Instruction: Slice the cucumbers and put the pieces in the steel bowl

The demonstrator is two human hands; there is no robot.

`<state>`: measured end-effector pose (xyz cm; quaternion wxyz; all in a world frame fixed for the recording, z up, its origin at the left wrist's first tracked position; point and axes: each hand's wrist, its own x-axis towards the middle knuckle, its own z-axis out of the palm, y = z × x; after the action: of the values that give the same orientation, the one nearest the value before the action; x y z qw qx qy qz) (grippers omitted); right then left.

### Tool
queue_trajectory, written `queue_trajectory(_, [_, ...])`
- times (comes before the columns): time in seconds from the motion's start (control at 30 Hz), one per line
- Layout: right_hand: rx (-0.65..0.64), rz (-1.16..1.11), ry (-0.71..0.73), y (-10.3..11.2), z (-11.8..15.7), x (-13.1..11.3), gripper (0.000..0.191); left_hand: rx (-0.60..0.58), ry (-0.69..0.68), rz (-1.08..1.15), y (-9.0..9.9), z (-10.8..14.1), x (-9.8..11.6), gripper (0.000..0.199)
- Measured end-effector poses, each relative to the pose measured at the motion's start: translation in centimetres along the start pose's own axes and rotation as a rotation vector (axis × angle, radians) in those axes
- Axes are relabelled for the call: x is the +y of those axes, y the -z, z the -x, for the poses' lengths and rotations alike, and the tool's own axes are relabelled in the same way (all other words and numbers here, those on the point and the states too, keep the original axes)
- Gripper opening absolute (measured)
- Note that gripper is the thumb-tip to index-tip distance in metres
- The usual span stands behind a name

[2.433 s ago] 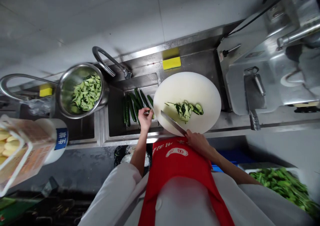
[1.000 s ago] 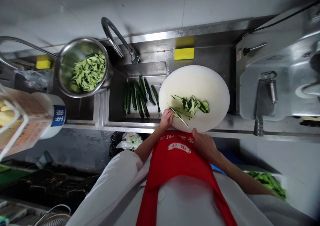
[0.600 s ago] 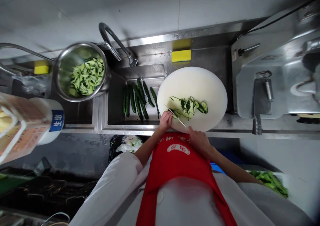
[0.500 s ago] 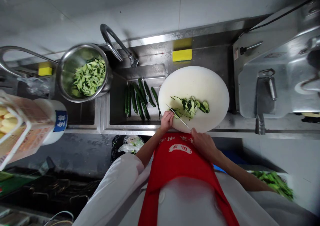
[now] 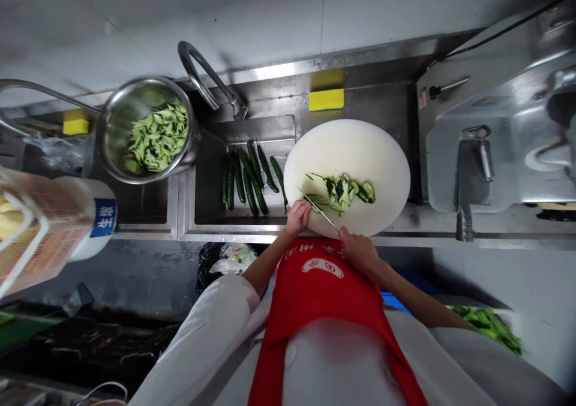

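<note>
Steel pot (image 5: 119, 115): cucumber slices (image 5: 159, 139) | sink (image 5: 209, 184): cucumbers (image 5: 238, 178) | right grip (image 5: 359, 252): clasping knife (image 5: 321, 213) | left grip (image 5: 297, 217): can't tell

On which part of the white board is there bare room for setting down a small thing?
The white board is bare beyond the cut pieces, toward the yellow sponge, and to their right. Its near left is crowded by the left hand, the knife and some of the pieces.

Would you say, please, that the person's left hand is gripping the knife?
No, the knife is held in the right hand.
</note>
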<state>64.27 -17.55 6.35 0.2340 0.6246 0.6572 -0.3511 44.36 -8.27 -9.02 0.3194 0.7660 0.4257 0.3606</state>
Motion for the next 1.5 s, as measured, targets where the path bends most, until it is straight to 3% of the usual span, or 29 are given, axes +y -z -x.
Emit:
queue_trajectory(0.33, [-0.013,0.01,-0.001,-1.1,-1.7,0.3,0.028,0.02,0.029,-0.033,0.0,0.4,-0.1,0.03])
queue_trajectory(0.57, [0.015,-0.004,0.004,-0.7,-1.3,0.0,0.03,-0.186,-0.125,-0.018,0.8,0.6,-2.4,0.03])
queue_trajectory(0.73, [0.039,0.018,0.029,-0.3,0.3,0.5,0.026,-0.192,-0.151,-0.024,0.7,0.3,-2.6,0.029])
queue_trajectory(0.97, [0.043,-0.002,0.035,-0.3,-1.3,1.2,0.029,-0.149,-0.204,-0.016,0.7,0.3,-1.8,0.027])
queue_trajectory(1.07, [0.079,-0.012,0.013,-0.1,0.2,2.2,0.026,-0.005,-0.179,-0.036,2.6,-1.9,-0.2,0.022])
queue_trajectory(1.17, [0.061,-0.013,0.053,-0.3,1.8,2.9,0.016,0.336,-0.04,-0.12,4.1,-7.5,2.6,0.02])
queue_trajectory(1.2, [0.052,-0.007,0.073,-0.5,2.0,2.9,0.016,0.365,-0.034,-0.115,3.8,-9.7,3.7,0.021])
queue_trajectory(1.23, [0.04,-0.001,0.092,-0.6,2.0,2.8,0.017,0.26,-0.078,-0.091,3.1,-11.8,4.9,0.021])
queue_trajectory(1.33, [0.02,0.023,0.12,-1.2,1.0,2.1,0.019,-0.434,-0.35,-0.071,-1.2,-16.2,8.2,0.017])
queue_trajectory(1.4, [0.03,0.027,0.111,-1.5,0.0,1.6,0.025,-0.781,-0.399,-0.203,-4.7,-17.0,9.4,0.024])
queue_trajectory(1.43, [0.038,0.022,0.099,-1.6,-0.4,1.4,0.027,-0.88,-0.396,-0.277,-6.2,-17.0,9.7,0.029])
queue_trajectory(1.5, [0.054,-0.008,0.075,-1.8,-0.9,1.2,0.03,-0.943,-0.38,-0.349,-8.3,-16.6,9.5,0.033])
